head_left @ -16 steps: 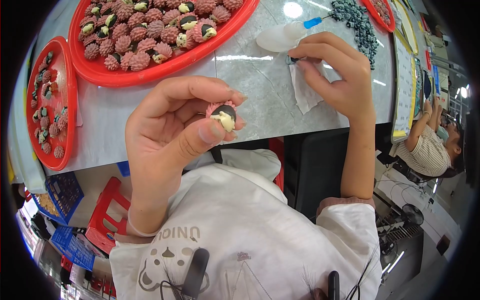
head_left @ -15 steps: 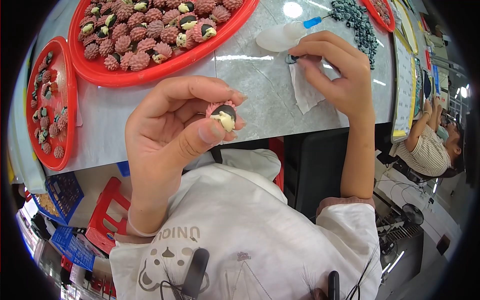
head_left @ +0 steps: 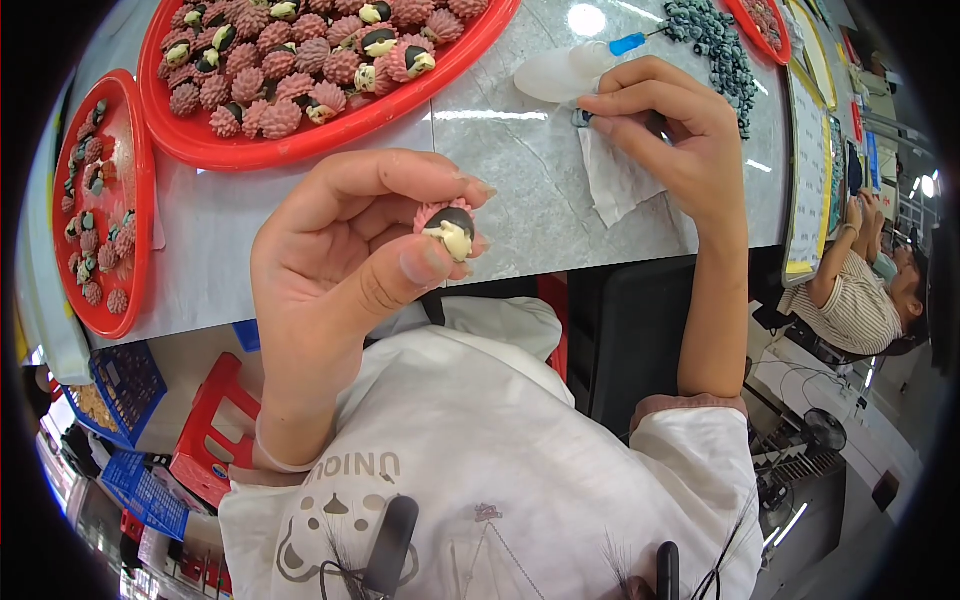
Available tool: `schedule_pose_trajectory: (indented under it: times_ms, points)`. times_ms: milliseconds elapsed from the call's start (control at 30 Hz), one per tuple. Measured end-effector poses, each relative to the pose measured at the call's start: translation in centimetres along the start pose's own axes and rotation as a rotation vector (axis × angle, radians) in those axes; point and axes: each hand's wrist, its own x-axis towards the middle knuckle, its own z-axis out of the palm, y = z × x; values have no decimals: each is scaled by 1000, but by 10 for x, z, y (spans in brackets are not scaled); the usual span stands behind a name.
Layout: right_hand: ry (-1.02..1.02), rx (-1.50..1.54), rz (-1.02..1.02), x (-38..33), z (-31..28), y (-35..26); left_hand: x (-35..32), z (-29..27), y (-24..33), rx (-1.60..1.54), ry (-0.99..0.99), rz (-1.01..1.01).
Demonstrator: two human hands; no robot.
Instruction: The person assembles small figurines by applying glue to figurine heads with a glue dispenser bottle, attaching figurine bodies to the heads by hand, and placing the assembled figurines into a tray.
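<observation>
My left hand is closed, pinching a small pink ridged figurine between thumb and fingertips. A black cap-like part and a cream-coloured part show on the figurine's front. Over the table to the right, my right hand pinches a tiny dark blue-grey piece at the tips of thumb and index finger. Just below those fingertips lies a white tissue. Beyond them a translucent squeeze bottle with a blue needle tip rests on its side. The curled fingers partly hide the right palm.
A large red tray of similar pink figurines stands at the far left, with a smaller red tray beside it. Many dark blue-grey pieces are heaped at the far right. A red stool and blue baskets are lower left.
My right hand has turned slightly and its fingers have shifted a little around the small piece. My left hand and its figurine stay almost still.
</observation>
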Motion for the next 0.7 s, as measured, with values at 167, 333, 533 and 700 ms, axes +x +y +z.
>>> schedule_pose_trajectory:
  times_ms: [167, 333, 533, 700]
  points:
    - [-37, -51, -25, 1, -4, -3, 1, 1, -1, 5, -12, 20]
    - [6, -10, 39, -2, 0, -4, 0, 1, 0, 2, -6, 22]
    - [27, -55, 114, -3, 2, -8, 0, -1, -1, 5, -4, 20]
    - [51, -206, 64, -4, 4, -11, 0, -1, -2, 26, -20, 42]
